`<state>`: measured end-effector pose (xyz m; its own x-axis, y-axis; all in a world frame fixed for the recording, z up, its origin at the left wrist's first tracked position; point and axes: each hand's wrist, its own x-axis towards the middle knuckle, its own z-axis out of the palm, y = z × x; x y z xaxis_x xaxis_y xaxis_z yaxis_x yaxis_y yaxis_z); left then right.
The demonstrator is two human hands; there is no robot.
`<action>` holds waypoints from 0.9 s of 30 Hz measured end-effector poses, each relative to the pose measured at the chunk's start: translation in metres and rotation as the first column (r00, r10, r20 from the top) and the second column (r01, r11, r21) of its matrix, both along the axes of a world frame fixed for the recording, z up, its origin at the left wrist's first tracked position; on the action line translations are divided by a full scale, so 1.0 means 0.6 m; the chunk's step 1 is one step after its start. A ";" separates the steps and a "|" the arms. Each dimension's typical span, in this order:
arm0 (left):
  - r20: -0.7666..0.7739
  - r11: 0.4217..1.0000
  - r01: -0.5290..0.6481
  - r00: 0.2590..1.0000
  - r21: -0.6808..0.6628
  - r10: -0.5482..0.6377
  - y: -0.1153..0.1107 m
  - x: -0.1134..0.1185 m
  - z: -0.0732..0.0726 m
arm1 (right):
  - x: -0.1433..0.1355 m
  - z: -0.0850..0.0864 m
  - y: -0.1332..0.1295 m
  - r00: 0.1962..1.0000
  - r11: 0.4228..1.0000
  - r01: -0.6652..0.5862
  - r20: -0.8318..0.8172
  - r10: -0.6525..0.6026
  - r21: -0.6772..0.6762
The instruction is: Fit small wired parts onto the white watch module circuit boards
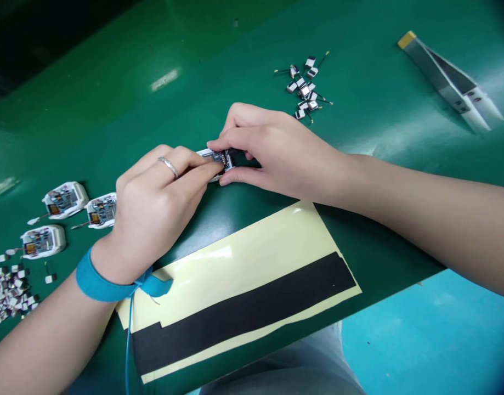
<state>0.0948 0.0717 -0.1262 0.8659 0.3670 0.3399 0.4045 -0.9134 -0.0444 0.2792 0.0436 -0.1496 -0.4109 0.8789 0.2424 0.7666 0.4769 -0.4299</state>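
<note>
Between my two hands, just above the green table, is a small white housing (216, 156) with a circuit board in it. My left hand (161, 192), with a ring and a blue wrist strap, is closed with its fingertips pressed on the board. Gripping the housing's right end between thumb and forefinger is my right hand (264, 145). The fingers hide much of the housing, and I cannot make out any small part under the left fingertips. A sheet of pale yellow backing paper (243, 252) with a black strip (252, 307) lies below my hands.
At the left lie similar open housings with boards (65, 199) and a heap of small white-and-black parts (11, 291). Several small parts with short leads (304, 90) are scattered beyond my right hand. Tweezers (449, 79) with white tips lie at the far right.
</note>
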 end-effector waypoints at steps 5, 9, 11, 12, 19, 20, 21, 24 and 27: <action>-0.012 0.999 -0.020 1.000 0.035 0.020 0.001 0.001 -0.002 | 0.004 -0.005 0.000 0.999 0.999 -0.024 -0.041 0.026 0.046; -0.011 0.999 -0.014 1.000 0.044 0.014 0.000 0.001 -0.003 | 0.004 -0.006 -0.001 0.998 0.999 -0.025 -0.049 0.028 0.047; -0.009 0.999 -0.006 1.000 0.049 0.006 0.000 0.001 -0.003 | 0.002 -0.005 -0.001 0.999 0.999 -0.021 -0.044 0.022 0.033; -0.010 0.999 -0.006 1.000 0.052 0.007 0.000 0.001 -0.003 | 0.002 -0.003 -0.001 0.999 1.000 -0.017 -0.039 0.018 0.022; -0.016 0.998 -0.019 1.000 0.063 0.020 0.002 0.001 -0.006 | -0.002 0.007 -0.003 1.000 0.999 -0.002 -0.018 0.002 -0.044; -0.020 0.998 -0.022 1.000 0.065 0.023 0.002 0.001 -0.006 | -0.002 0.006 -0.003 1.000 0.999 -0.002 -0.023 0.001 -0.043; -0.023 0.997 -0.022 0.999 0.067 0.024 0.001 0.002 -0.005 | -0.002 0.005 -0.003 1.000 0.999 -0.002 -0.031 0.001 -0.039; -0.040 0.997 -0.017 0.999 0.071 0.020 -0.001 0.003 -0.002 | 0.002 0.001 -0.002 0.995 0.999 -0.015 -0.097 0.012 -0.028; -0.060 0.998 -0.023 0.998 0.063 0.027 -0.002 0.003 0.001 | 0.013 0.005 -0.001 0.974 0.999 -0.016 -0.225 0.007 -0.039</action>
